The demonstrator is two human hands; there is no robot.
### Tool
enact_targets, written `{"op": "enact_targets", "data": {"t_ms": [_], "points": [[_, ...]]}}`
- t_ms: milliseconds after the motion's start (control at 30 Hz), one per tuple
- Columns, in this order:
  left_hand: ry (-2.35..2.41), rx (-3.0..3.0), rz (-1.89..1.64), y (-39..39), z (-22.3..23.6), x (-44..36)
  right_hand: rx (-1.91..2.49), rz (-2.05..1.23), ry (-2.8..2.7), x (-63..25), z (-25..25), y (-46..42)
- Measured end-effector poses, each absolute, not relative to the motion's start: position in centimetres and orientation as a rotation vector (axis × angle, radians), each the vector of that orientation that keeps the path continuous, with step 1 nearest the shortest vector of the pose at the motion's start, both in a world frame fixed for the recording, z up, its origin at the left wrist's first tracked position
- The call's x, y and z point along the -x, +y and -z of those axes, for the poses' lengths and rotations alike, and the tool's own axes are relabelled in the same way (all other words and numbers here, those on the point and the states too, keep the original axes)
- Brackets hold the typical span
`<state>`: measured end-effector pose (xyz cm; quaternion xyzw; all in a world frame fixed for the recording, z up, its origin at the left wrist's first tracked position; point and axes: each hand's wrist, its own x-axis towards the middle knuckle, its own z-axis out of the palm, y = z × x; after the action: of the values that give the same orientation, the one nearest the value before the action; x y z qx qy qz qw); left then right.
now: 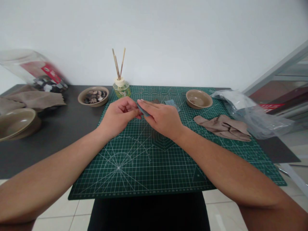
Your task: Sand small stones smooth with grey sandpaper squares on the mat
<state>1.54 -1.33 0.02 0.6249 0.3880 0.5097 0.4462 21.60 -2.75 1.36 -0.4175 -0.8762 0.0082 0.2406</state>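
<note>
Over the green cutting mat my two hands meet at the fingertips. My right hand is closed on a small folded grey-blue sheet that looks like sandpaper, its fingers laid along it. My left hand is closed in a pinch against the sheet's left side; whatever lies between its thumb and fingers is hidden. Behind my right hand, a light blue-grey piece of sheet rests on the mat, with a brown piece partly covered by my fingers.
Left of the mat stand a bowl of dark and brown flat pieces, another bowl, a brown cloth and a clear jar. A reed diffuser stands behind. To the right are a bowl, a cloth and a plastic bag.
</note>
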Motion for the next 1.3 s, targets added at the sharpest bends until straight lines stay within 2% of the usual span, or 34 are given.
{"op": "enact_targets", "data": {"t_ms": [900,1300], "points": [[0.915,-1.511,-1.382,-0.7,0.4,-1.0,1.254,0.077,-2.388,-21.9,-1.9,-2.8],[0.909,-1.365,-1.269,-0.8,0.1,-1.4,1.003,-0.16,-2.131,-22.4,-0.5,-1.9]]}}
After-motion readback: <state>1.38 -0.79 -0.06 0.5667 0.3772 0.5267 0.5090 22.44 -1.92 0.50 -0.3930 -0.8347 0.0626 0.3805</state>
